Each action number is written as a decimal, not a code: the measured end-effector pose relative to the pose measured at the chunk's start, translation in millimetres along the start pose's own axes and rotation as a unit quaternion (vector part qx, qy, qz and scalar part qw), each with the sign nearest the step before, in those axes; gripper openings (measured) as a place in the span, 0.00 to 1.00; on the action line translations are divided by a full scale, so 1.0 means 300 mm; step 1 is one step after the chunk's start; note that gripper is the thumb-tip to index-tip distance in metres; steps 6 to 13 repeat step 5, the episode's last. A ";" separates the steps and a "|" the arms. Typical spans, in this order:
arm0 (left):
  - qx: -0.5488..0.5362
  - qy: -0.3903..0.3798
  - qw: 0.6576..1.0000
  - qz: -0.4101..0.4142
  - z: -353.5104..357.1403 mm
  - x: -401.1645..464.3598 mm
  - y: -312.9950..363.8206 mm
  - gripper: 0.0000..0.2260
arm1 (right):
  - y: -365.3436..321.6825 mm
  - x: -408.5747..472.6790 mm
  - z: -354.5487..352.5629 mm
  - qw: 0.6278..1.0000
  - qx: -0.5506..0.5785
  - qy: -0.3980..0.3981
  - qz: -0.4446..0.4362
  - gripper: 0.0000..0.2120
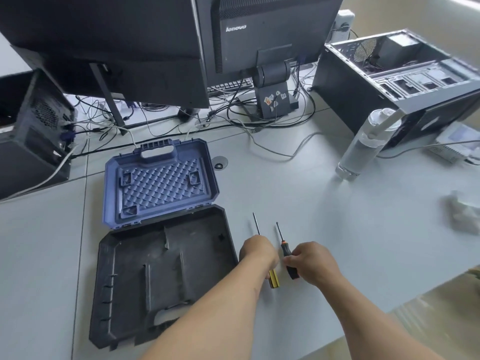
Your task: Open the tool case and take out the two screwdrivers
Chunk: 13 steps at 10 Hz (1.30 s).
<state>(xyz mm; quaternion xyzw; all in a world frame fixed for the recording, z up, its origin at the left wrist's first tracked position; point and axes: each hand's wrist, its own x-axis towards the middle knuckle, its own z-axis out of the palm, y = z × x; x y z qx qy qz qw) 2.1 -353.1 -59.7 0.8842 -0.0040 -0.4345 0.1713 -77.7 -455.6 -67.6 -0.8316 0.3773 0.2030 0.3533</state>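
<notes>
The left hand (257,252), reaching in over the lower right corner of the tool case (161,279), was closed around the yellow-handled screwdriver (274,279); only the handle's butt end showed below the fist and the thin shaft above it. The right hand (310,263), just right of the left, pinched the black-handled screwdriver (288,258) between thumb and fingertips at mid-handle. Both screwdrivers lay out of the case, immediately right of its black half, side by side and near each other, tips pointing away from the person. Whether they rested fully on the table (337,216) or were slightly lifted could not be determined.

The tool case lay fully open and flat: the black half nearer the person, the blue lid (158,183) hinged beyond it with its handle at the far edge. The moulded recesses in the black half appeared empty.

Beyond the case stood two monitors (259,35) seen from the back, amid loose cables. A clear water bottle (363,146) stood well right of the case, and an open computer chassis (405,74) lay beyond the bottle. Another computer tower (33,131) stood left of the lid.
</notes>
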 end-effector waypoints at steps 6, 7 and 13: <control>-0.010 0.043 0.999 0.005 -0.052 -0.049 0.014 0.15 | -0.050 -0.033 -0.019 0.995 -0.050 0.080 -0.013 0.15; -0.010 0.043 0.999 0.005 -0.052 -0.049 0.014 0.15 | -0.050 -0.033 -0.019 0.995 -0.050 0.080 -0.013 0.15; -0.010 0.043 0.999 0.005 -0.052 -0.049 0.014 0.15 | -0.050 -0.033 -0.019 0.995 -0.050 0.080 -0.013 0.15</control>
